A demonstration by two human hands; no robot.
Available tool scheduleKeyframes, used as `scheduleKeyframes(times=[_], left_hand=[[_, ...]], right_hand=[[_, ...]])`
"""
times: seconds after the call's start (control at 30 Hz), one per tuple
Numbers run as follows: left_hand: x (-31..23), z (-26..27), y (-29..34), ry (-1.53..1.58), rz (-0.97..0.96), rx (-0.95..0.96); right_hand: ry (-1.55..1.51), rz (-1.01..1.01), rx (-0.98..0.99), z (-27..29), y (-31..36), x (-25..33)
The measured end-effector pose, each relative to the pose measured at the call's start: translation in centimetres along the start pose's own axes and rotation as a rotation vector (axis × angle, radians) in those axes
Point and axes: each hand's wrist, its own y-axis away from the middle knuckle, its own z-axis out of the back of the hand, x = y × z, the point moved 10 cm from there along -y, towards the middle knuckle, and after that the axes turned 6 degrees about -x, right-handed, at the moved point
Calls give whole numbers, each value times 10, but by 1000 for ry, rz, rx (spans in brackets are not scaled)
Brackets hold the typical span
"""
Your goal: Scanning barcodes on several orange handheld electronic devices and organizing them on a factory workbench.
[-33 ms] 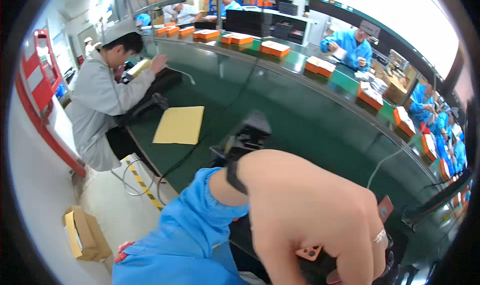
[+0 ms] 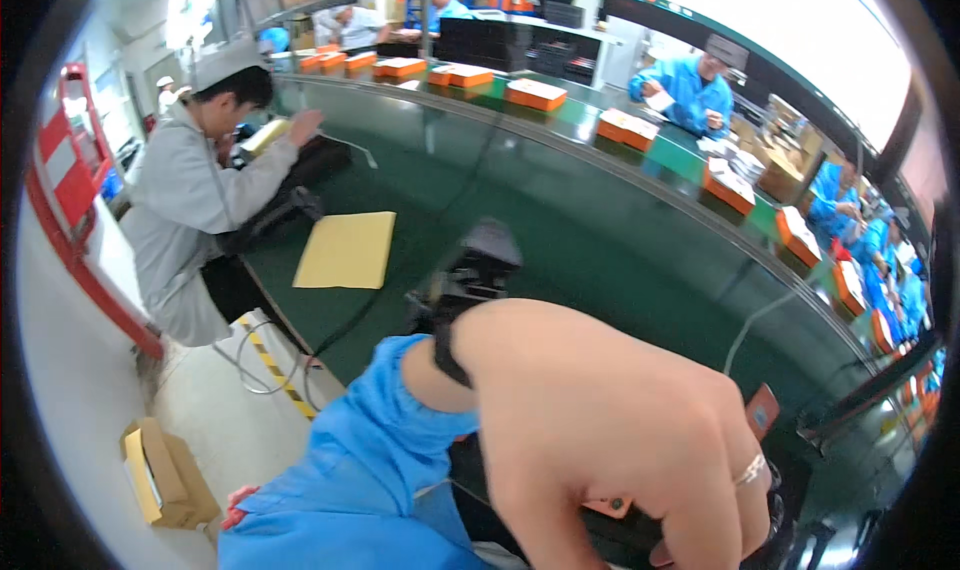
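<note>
My left hand (image 2: 610,420) fills the lower middle, back up. A blue sleeve and a black wrist strap with a dark device (image 2: 468,280) are on that arm. Thumb and fingers curl downward, tips hidden or cut off by the lower edge; a ring-like band circles one finger. In the gap beside the thumb shows part of a coral-coloured piece (image 2: 608,507) with dark round spots, like a phone back. Past the knuckles, a small pinkish flat piece (image 2: 762,410) stands tilted. A fingertip below the coral piece cannot be assigned to either hand. No other part of my right hand shows.
A yellow sheet (image 2: 345,250) lies on the green bench (image 2: 560,260). At left sits a person in white (image 2: 190,185). Orange boxes (image 2: 535,95) line the conveyor beyond, with people in blue (image 2: 690,95) behind. An open carton (image 2: 168,475) stands on the floor.
The whole view has shifted slightly, with the scene and my left hand a little further left. Less of the coral piece shows under the hand.
</note>
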Motion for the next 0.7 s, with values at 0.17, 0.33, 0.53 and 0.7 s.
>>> scheduleKeyframes(times=[0.17,0.33,0.53,0.7], left_hand=[[25,-4,-26,-227,342,244],[15,7,1,-244,-61,-188],[7,-9,-21,-205,111,120],[1,-8,-19,-214,-3,27]], right_hand=[[53,1,-17,14,8,-14],[14,-14,-5,6,3,-13],[12,-81,5,7,5,-16],[-44,-89,31,6,3,-11]])
